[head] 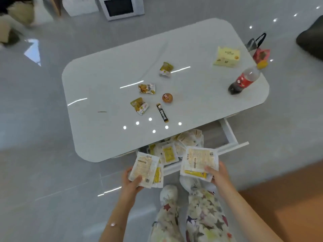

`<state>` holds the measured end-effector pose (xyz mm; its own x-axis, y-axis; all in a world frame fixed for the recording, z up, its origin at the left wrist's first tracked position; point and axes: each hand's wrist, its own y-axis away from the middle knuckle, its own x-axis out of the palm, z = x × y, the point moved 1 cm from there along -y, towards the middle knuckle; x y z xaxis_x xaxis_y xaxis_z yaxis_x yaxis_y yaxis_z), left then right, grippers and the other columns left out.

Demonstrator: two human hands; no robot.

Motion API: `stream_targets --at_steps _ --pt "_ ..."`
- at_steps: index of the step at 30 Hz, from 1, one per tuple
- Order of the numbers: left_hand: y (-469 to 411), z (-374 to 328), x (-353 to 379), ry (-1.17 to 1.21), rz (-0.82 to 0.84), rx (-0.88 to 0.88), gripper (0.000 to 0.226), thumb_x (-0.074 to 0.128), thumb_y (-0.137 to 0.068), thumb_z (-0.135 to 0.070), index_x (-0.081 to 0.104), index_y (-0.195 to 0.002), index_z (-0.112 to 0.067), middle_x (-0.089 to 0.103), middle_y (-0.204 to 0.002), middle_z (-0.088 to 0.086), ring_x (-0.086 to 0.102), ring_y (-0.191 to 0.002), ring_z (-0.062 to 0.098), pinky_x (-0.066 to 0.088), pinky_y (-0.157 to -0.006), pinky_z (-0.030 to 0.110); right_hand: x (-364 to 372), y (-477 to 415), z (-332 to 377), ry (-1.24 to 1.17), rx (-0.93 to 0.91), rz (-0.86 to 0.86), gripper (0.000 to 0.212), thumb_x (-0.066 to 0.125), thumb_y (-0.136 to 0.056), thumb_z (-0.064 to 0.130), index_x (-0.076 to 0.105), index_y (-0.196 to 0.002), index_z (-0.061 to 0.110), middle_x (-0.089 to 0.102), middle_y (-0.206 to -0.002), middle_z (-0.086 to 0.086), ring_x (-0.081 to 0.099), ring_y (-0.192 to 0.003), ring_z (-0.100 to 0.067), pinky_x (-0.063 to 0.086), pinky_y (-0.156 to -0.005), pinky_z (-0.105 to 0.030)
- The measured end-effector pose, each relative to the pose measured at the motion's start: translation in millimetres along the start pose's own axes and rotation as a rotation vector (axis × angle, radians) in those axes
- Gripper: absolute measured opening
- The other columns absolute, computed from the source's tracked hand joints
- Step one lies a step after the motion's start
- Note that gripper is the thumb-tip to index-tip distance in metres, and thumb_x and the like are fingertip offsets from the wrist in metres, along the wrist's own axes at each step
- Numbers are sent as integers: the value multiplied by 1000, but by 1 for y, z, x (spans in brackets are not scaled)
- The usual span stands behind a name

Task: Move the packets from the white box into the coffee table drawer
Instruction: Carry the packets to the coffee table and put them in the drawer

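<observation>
Holding a small stack of packets point(145, 169) in my left hand point(132, 182) and another stack point(199, 162) in my right hand point(216, 173), fingers clamped on each, I have the open drawer point(232, 135) just ahead of both, already heaped with packets point(170, 151). My right hand's stack sits over the drawer's front edge, long side across it, so I judge it the nearer to drop. The glossy white coffee table point(104, 84) above carries loose snacks and a cola bottle point(243, 81); the white box isn't visible.
</observation>
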<state>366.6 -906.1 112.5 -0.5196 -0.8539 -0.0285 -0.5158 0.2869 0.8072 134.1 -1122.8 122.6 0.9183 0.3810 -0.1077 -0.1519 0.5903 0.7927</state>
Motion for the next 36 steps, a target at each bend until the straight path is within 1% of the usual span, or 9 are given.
stream_targets --at_steps 5,8,10,15,18,21,26,30,36 --pt "-129 65 38 37 -55 -74 39 52 -91 6 40 -120 -18 59 -110 10 64 -93 28 59 -63 32 37 -146 -48 85 38 15 41 66 -85 -1 53 -119 17 65 -116 -6 63 -107 -28 51 -94 -54" --pt "-190 99 61 5 -42 -68 35 50 -92 5 42 -112 -22 58 -113 11 63 -97 31 58 -73 43 54 -217 -73 130 65 53 45 66 -85 0 50 -124 17 63 -122 -6 62 -111 -27 51 -95 -52" --pt "-219 118 71 11 -53 -86 35 49 -92 5 41 -117 -19 57 -113 10 62 -98 32 57 -76 51 62 -254 -87 169 95 55 48 67 -85 1 49 -125 19 62 -124 -6 61 -112 -27 50 -96 -51" --pt "-259 151 70 55 -136 -142 44 50 -90 8 41 -124 -18 58 -111 5 62 -100 27 55 -84 49 75 -297 -108 272 91 30 45 61 -88 -4 46 -127 13 60 -124 -8 60 -109 -25 52 -93 -42" --pt "-263 160 63 -82 -190 -142 41 51 -88 5 46 -117 -23 58 -115 7 60 -107 31 53 -90 51 79 -294 -105 440 18 -36 41 60 -88 -1 47 -124 14 60 -120 -7 59 -103 -20 49 -88 -32" --pt "-245 148 61 -268 -164 -27 48 54 -90 2 42 -132 -18 54 -126 4 56 -113 23 51 -91 36 79 -280 -95 534 -21 -35 49 64 -88 7 43 -133 15 55 -129 -4 55 -117 -23 44 -98 -33" --pt "-197 103 53 -585 -133 143 54 62 -88 -12 44 -138 -21 51 -132 -2 48 -122 19 43 -98 34 85 -221 -44 629 -86 58 63 64 -90 34 35 -145 24 39 -148 -3 38 -136 -24 35 -108 -37" --pt "-139 45 53 -934 -143 335 50 64 -86 -23 51 -134 -25 55 -131 1 43 -126 25 33 -106 39 84 -156 13 907 -272 181 61 55 -90 51 37 -144 28 39 -149 0 35 -137 -21 31 -110 -38" --pt "-26 -49 51 -1215 -262 551 53 55 -82 -42 53 -134 -27 47 -143 11 27 -140 37 15 -114 56 76 -45 105 1411 -617 219 71 42 -91 61 18 -151 34 31 -153 0 25 -141 -22 24 -115 -42"
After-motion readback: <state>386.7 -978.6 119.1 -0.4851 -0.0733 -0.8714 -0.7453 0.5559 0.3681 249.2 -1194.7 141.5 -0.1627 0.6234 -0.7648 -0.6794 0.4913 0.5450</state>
